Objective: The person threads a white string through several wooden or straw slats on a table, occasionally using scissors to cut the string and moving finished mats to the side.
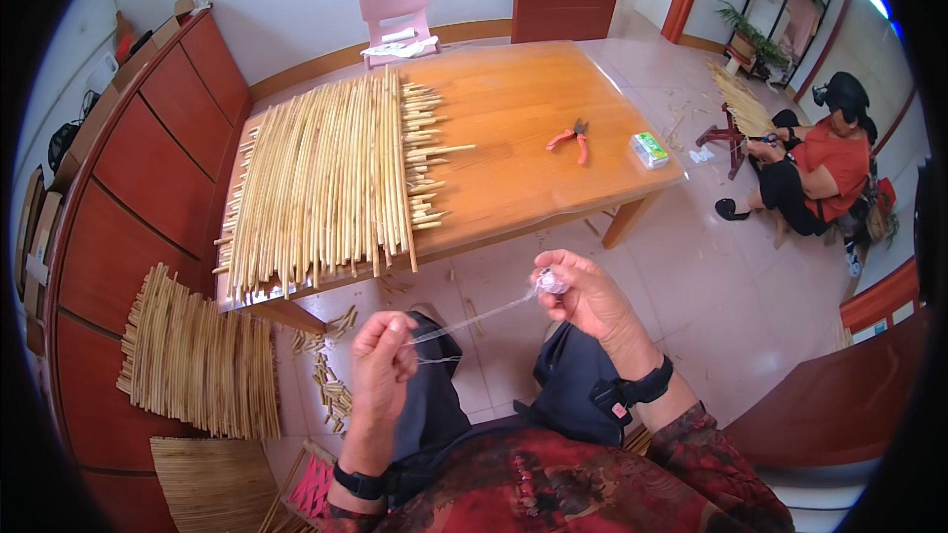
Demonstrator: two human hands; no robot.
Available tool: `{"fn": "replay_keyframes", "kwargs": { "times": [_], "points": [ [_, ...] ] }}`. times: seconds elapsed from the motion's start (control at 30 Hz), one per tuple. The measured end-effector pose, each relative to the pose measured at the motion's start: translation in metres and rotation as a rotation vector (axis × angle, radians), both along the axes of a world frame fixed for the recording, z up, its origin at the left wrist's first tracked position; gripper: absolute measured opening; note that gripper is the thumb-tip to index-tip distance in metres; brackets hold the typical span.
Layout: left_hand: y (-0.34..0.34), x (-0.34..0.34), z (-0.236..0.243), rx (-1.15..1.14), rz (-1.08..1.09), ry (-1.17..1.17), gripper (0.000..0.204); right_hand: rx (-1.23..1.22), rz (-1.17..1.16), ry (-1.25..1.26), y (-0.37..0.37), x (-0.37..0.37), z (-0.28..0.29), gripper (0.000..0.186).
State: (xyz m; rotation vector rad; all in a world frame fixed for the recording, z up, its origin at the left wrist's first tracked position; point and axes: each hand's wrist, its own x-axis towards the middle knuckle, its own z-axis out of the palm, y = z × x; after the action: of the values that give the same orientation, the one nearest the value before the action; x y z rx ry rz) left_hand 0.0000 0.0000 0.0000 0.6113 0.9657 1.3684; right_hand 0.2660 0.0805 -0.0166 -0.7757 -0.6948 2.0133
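Above my lap, a thin whitish thread [474,321] runs taut between my two hands. My left hand [383,360] is closed, pinching one end, with a loose strand trailing below it. In my right hand [588,304], the fingers are wrapped round a small pale bundle of wound thread [551,282]. Beyond my hands, a mat of thin reed sticks [316,178] tied side by side lies on the left of the wooden table [513,109]. Its right side has uneven stick ends jutting out.
Red-handled pliers [570,142] and a small green-and-white box [649,150] lie on the table's right. Another stick mat [202,360] leans by red cabinets [148,158]; cut stick pieces [331,385] litter the floor. A pink chair [395,15] stands behind. A person [829,168] sits working at far right.
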Motion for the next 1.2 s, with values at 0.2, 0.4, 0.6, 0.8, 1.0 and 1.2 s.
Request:
{"fn": "replay_keyframes", "kwargs": {
  "times": [0.2, 0.4, 0.6, 0.8, 1.0, 1.2],
  "points": [
    [-0.013, -0.039, -0.009, 0.045, 0.157, -0.031, 0.012, -0.045, -0.06, 0.132, 0.008, 0.025, -0.008, 0.023],
    [-0.027, -0.049, -0.014, -0.048, 0.173, 0.03, 0.013, -0.049, -0.214, -0.028, 0.031, 0.036, -0.022, 0.032],
    [-0.029, -0.045, -0.027, -0.145, 0.136, 0.057, 0.014, 0.185, -0.359, -0.49, 0.108, 0.042, -0.035, 0.037],
    [-0.026, -0.041, -0.027, -0.154, 0.058, 0.035, 0.014, 0.646, -0.523, -1.325, 0.191, 0.059, -0.062, 0.031],
    [-0.033, -0.052, -0.017, -0.387, -0.052, 0.118, 0.018, 0.966, -0.593, -1.466, 0.251, 0.053, -0.087, 0.014],
    [-0.005, -0.032, 0.009, -0.208, 0.048, 0.062, 0.014, 1.027, -0.322, -1.658, 0.255, 0.07, -0.071, 0.013]
  ]
}}
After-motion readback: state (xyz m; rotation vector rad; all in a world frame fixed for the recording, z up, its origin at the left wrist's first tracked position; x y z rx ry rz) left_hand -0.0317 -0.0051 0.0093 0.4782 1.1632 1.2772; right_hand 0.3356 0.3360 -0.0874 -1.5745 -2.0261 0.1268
